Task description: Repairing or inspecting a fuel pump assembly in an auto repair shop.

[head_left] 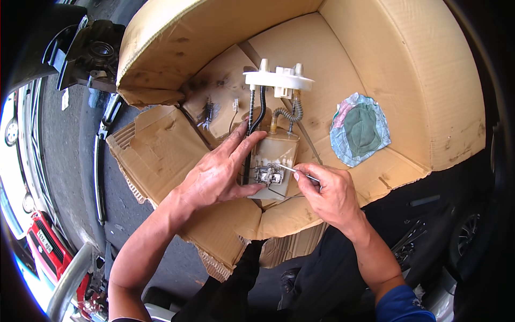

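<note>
A fuel pump module lies in a cardboard box, its white round flange (276, 81) at the far end. Metal rods with a spring, a black hose and a grey corrugated hose (289, 114) join the flange to the cloudy plastic housing (276, 146). My left hand (217, 170) grips the left side of this housing, thumb at the near end and fingers by the hoses. Closed around a thin metal pick-like tool (307, 176), my right hand (332, 196) points its tip at the small level sender unit (269, 174) on the housing.
The cardboard box (445, 80) has high far and right walls and torn near flaps. A crumpled blue cloth with a green patch (365, 130) lies right of the module. A small connector on a wire (235, 105) sits left. Beyond the box are asphalt and a red car (51, 247).
</note>
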{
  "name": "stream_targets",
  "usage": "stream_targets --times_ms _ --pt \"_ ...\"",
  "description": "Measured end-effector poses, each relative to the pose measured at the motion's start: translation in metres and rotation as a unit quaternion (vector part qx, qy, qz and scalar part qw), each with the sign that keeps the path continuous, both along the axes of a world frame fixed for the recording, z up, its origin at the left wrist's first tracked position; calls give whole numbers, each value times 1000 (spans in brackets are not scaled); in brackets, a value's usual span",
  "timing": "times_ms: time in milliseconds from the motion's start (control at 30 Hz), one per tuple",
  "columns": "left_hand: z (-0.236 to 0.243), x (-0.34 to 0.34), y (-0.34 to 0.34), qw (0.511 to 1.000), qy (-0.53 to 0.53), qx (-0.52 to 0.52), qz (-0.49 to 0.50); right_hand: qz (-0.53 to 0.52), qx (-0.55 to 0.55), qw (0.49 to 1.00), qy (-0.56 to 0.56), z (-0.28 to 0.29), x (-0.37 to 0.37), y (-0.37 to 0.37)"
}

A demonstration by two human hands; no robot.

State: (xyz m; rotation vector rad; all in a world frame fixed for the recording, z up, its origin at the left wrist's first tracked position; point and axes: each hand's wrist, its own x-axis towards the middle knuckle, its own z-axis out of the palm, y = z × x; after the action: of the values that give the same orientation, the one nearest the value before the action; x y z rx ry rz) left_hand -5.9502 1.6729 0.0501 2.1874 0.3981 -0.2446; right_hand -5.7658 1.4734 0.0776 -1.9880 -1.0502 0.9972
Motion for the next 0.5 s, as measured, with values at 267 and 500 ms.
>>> stream_targets --times_ms 267,500 --pt "-1 -1 -1 1000 -4 9 -2 -1 -3 1000 7 -2 0 -3" --pt "-3 -2 -1 1000 -2 10 -1 1 -9 1000 9 -5 0 -4"
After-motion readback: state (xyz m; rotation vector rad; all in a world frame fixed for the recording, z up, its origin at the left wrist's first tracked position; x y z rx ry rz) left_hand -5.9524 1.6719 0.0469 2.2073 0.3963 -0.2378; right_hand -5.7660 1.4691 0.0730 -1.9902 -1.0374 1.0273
